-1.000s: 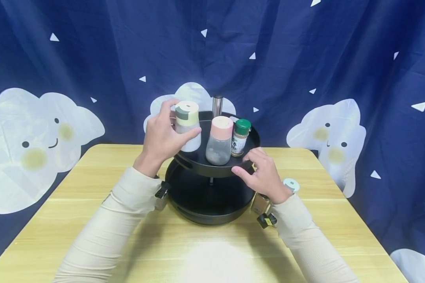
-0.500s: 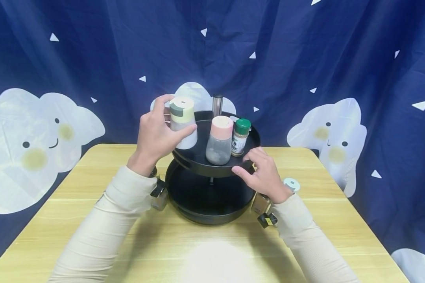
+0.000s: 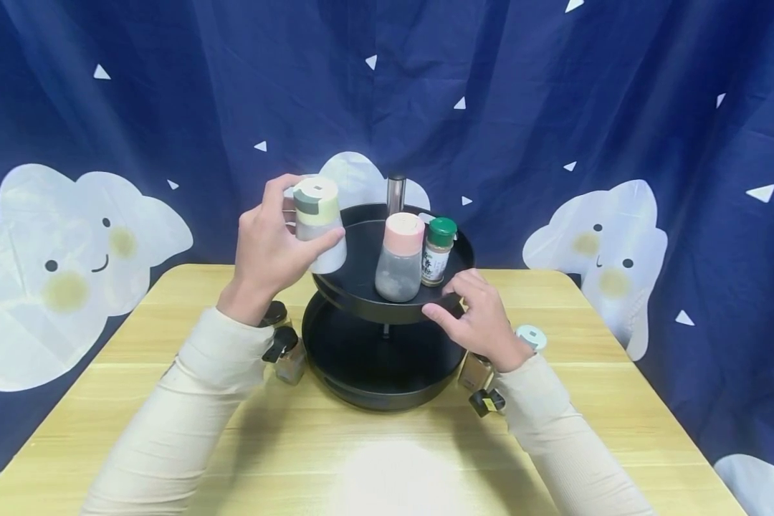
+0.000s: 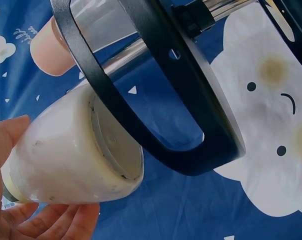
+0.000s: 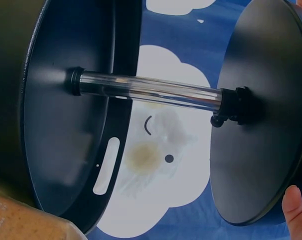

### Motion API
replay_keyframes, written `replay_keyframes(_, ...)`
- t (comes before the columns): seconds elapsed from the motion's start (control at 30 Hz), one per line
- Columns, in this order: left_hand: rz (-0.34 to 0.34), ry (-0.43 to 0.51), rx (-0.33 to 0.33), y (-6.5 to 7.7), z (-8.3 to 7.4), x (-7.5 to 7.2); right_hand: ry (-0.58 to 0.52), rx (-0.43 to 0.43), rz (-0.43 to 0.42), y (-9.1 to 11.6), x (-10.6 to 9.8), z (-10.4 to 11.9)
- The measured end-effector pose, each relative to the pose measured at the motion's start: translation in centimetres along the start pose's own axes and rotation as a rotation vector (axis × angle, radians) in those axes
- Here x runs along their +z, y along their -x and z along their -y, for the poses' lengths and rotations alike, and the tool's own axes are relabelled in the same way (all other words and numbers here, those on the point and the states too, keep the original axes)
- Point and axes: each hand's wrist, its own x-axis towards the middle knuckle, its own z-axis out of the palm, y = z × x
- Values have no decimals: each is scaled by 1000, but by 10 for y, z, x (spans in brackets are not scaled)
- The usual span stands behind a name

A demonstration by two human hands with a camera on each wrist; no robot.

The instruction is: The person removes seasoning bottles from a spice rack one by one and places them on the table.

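My left hand [image 3: 267, 247] holds a white seasoning bottle [image 3: 322, 244] with a pale yellow and grey-green cap, over the left edge of the black two-tier rack's upper tray [image 3: 355, 287]. In the left wrist view the bottle's base [image 4: 116, 140] is close beside the tray rim; whether they touch I cannot tell. On the upper tray stand a pink-capped bottle [image 3: 398, 276] and a green-capped spice jar [image 3: 436, 258]. My right hand [image 3: 477, 315] grips the front-right rim of that tray, its thumb [image 5: 293, 202] against the edge in the right wrist view.
The lower tray [image 3: 380, 401] sits on the wooden table [image 3: 387, 459], joined to the upper one by a metal pole [image 5: 151, 90]. Brown-filled jars stand left [image 3: 290, 367] and right [image 3: 475, 373] of it. A pale-capped bottle [image 3: 532, 335] is partly behind my right wrist.
My left hand has moved left with the white bottle, away from the pink-capped bottle. A dark jar cap now shows beside my left wrist. The right hand has stayed on the rim.
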Motion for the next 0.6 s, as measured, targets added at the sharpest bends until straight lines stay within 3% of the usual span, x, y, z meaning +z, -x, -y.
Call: replay_keyframes(0.6, -25, -39, -18, 9, 10, -9, 5, -19, 2, 1, -1, -1)
